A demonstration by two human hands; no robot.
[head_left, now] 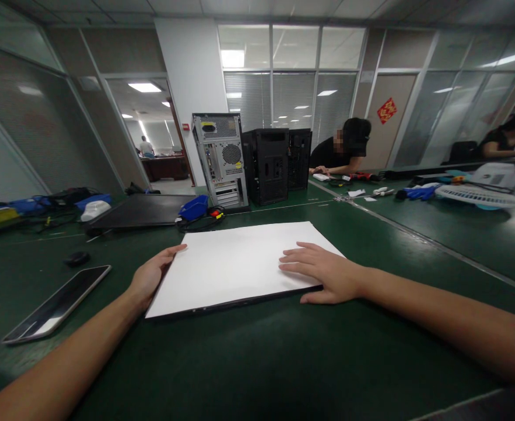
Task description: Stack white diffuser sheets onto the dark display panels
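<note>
On the green table (257,362) close to the person lies a flat white board (235,266) with a dark rim, and both hands touch it. The left hand (152,279) lies against the board's left edge with the thumb stretched along it; whether the fingers close under the edge cannot be told. The right hand (323,272) rests flat on the board's right corner, fingers spread and gripping nothing, thumb at the near edge. Left of the board a phone (58,304) lies face up, with a small black object (76,258) just behind it. Farther back are a black panel (138,210), a blue tray (195,207) and a grey computer case (220,161) beside a black one (268,165). Beyond them a seated person (343,152) leans over the table.
</note>
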